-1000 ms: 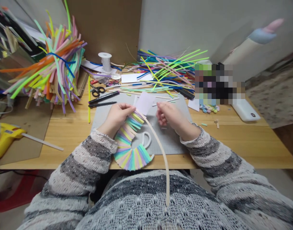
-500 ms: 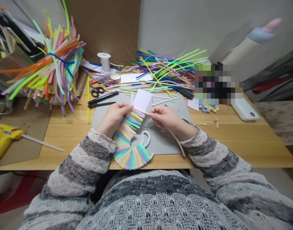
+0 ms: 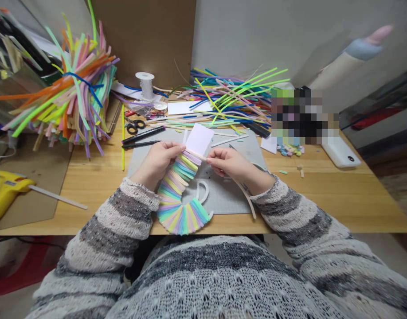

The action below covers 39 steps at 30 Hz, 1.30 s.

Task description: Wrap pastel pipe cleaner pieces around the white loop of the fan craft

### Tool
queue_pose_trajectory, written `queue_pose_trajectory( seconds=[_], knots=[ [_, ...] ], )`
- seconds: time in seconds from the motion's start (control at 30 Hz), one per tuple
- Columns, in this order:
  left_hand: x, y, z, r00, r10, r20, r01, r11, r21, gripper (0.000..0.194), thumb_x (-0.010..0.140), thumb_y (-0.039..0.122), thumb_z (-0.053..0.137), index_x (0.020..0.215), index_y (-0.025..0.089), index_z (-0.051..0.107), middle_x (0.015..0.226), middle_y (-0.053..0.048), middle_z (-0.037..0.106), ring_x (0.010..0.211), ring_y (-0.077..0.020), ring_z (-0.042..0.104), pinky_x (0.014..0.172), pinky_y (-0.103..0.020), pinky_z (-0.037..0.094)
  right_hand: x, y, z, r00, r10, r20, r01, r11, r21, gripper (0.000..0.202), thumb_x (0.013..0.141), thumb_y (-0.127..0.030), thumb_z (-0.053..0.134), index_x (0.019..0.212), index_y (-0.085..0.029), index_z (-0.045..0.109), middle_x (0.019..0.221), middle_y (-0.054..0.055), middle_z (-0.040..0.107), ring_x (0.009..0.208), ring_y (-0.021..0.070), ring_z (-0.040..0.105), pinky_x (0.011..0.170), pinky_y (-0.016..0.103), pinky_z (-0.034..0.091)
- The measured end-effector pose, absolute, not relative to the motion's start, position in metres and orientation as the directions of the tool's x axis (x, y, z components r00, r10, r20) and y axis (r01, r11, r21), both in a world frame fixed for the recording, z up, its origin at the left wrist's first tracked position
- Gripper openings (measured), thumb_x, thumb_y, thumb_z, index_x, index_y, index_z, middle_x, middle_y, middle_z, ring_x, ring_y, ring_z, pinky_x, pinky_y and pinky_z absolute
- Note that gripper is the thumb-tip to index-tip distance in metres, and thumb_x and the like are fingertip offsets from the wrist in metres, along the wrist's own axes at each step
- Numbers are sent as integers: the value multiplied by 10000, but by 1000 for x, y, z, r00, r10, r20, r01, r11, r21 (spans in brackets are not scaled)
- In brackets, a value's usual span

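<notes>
A curved piece covered in pastel strips (image 3: 183,217) lies over the grey mat (image 3: 223,195), with a pale card (image 3: 199,138) at its upper end. My left hand (image 3: 162,157) pinches that upper end, thumb and fingers closed at the card's lower left corner. Across the piece runs a pale pipe cleaner (image 3: 197,155), and my right hand (image 3: 228,161) holds its other side between thumb and fingers. A long pale tail (image 3: 246,199) hangs below my right hand toward the mat's front edge. A white loop (image 3: 203,191) sticks out inside the curve.
Loose pipe cleaners (image 3: 233,95) are heaped at the back. Left are a big bundle (image 3: 80,84), scissors (image 3: 135,126), black markers (image 3: 143,136) and a yellow glue gun (image 3: 7,190). A thread spool (image 3: 145,86) stands behind. A white device (image 3: 341,150) lies right.
The pale card has turned slightly and its top has shifted a little to the right. Both hands keep almost the same place and grip.
</notes>
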<state>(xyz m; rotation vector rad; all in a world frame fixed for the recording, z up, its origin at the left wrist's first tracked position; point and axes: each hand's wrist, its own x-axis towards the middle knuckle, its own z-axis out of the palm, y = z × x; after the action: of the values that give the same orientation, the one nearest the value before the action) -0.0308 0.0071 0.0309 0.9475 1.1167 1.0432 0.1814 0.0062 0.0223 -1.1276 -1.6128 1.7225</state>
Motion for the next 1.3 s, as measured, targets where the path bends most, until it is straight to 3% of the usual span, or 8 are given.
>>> queue_pose_trajectory(
  seconds=[0.13, 0.33, 0.5, 0.63, 0.77, 0.97, 1.13, 1.3],
  knots=[
    [-37, 5, 37, 186, 975, -120, -76, 136, 988, 238, 610, 320, 780, 645, 137, 630, 579, 20, 570, 516, -75, 469, 514, -203, 357, 181, 7, 32, -528, 803, -278, 316, -118, -941, 154, 766, -296, 597, 804, -146, 600, 485, -71, 485, 368, 46, 334, 367, 183, 227],
    [-39, -9, 54, 360, 933, 5, 204, -84, 975, 220, 655, 343, 747, 705, 144, 666, 677, -31, 640, 630, -137, 549, 611, -243, 417, 182, 30, 57, -699, 683, -212, 470, 216, -856, 84, 609, -193, 715, 634, -147, 650, 576, -23, 600, 510, 76, 468, 467, 193, 326],
    [-35, -17, 57, 512, 846, 148, 464, -417, 781, 84, 749, 253, 649, 742, 179, 688, 735, -34, 673, 692, -155, 574, 678, -255, 401, 162, 54, 67, -640, 593, -488, 712, 220, -667, 77, 685, -191, 691, 619, -151, 683, 444, -19, 517, 388, 64, 393, 396, 213, 257],
    [-33, -16, 49, 550, 813, 191, 594, -541, 595, 94, 780, 217, 592, 767, 191, 681, 723, -38, 665, 661, -161, 551, 656, -274, 363, 144, 67, 69, -662, 558, -500, 696, 208, -688, 117, 675, -183, 705, 568, -148, 670, 389, -38, 444, 364, 56, 346, 368, 203, 226],
    [-31, -13, 43, 546, 821, 168, 685, -553, 474, 119, 781, 191, 568, 772, 206, 686, 726, -44, 659, 652, -171, 535, 645, -283, 344, 134, 74, 78, -657, 663, -359, 618, 201, -760, 175, 560, -102, 787, 500, -140, 627, 420, -37, 439, 403, 45, 373, 375, 190, 203],
    [-28, -14, 42, 505, 851, 147, 742, -514, 431, 136, 793, 220, 566, 728, 190, 681, 669, -57, 640, 587, -171, 513, 604, -286, 315, 130, 51, 96, -608, 697, -381, 767, 391, -509, 80, 625, -138, 757, 616, -144, 677, 527, 2, 539, 531, 100, 463, 484, 238, 269],
    [-28, -14, 41, 516, 845, 144, 760, -528, 378, 195, 835, 269, 524, 767, 176, 680, 711, -71, 675, 617, -177, 559, 594, -280, 326, 139, 26, 90, -630, 739, -239, 772, 562, -296, 160, 723, -285, 671, 816, -166, 725, 701, 36, 660, 589, 122, 504, 539, 250, 275],
    [-29, -14, 43, 501, 858, 112, 770, -501, 396, 180, 823, 254, 526, 775, 175, 681, 727, -54, 700, 638, -164, 589, 597, -260, 357, 146, 13, 83, -603, 786, -140, 797, 582, -163, 241, 795, -334, 570, 944, -232, 730, 827, 34, 715, 724, 163, 586, 587, 248, 295]
  ],
)
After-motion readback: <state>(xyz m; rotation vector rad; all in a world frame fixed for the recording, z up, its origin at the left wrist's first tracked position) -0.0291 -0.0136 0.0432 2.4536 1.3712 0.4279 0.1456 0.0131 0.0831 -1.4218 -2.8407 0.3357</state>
